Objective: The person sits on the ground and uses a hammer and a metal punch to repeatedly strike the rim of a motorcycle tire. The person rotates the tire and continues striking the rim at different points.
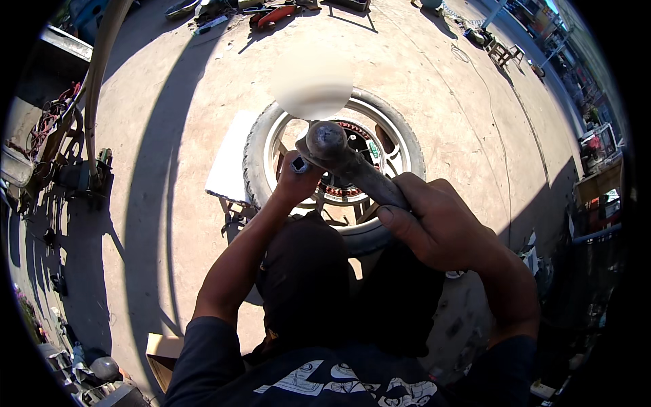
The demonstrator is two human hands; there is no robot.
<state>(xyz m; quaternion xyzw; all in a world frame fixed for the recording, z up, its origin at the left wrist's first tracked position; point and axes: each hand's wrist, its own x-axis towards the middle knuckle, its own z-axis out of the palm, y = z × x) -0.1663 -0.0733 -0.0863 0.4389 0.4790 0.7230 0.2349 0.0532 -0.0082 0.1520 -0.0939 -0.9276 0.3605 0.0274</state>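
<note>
My right hand (441,220) is closed around the handle of a hammer (366,178). The hammer's rounded metal head is raised close in front of me, above a wheel. My left hand (298,182) grips a metal socket (299,164) with a square hole facing up, just left of and below the hammer head. Beneath both hands lies the wheel (411,139), flat, with a black tyre and a pale spoked rim. Red coil-like teeth ring its open hub. Hammer, hands and my knees hide part of the hub and the near rim.
A white board (227,159) sits left of the wheel. Farther left stands metal equipment with a post (102,74). A red jack-like tool (276,16) and other gear lie at the far side. A cardboard box (161,353) is near left; clutter lines the right.
</note>
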